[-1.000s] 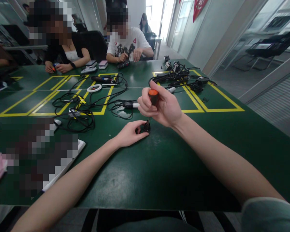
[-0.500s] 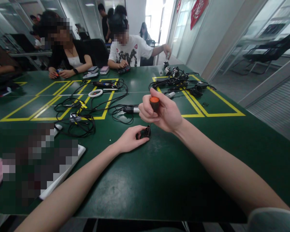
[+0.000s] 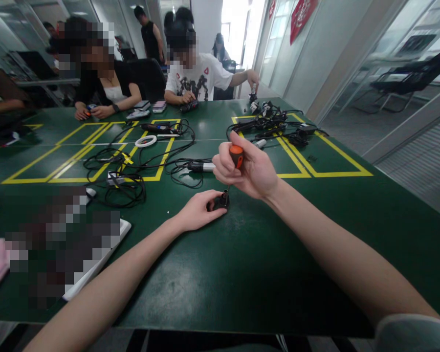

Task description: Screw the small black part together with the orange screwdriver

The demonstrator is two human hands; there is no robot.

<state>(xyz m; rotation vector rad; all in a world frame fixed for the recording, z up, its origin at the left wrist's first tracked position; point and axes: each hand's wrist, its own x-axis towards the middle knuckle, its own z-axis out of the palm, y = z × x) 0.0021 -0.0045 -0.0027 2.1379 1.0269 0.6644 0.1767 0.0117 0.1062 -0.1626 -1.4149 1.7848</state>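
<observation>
My right hand (image 3: 247, 168) is closed around the orange and black handle of a screwdriver (image 3: 236, 155), held upright above the table. Its thin shaft runs down to a small black part (image 3: 223, 199), which has a short metal tube standing up from it. Just where the tip meets the part is too small to make out. My left hand (image 3: 198, 211) lies low on the green table, thumb and fingers curled round the black part and gripping it from the left.
Tangled black cables (image 3: 122, 188) lie on the left, near a white ring (image 3: 145, 141). More black cables and devices (image 3: 271, 122) are heaped at the far right. A white-edged tray (image 3: 121, 230) sits near my left forearm. Several people sit or stand across the green table (image 3: 278, 288).
The screwdriver handle has turned and tilted slightly in my right hand. My left hand stays on the black part. Across the table, a co-worker's outstretched hand has moved down slightly.
</observation>
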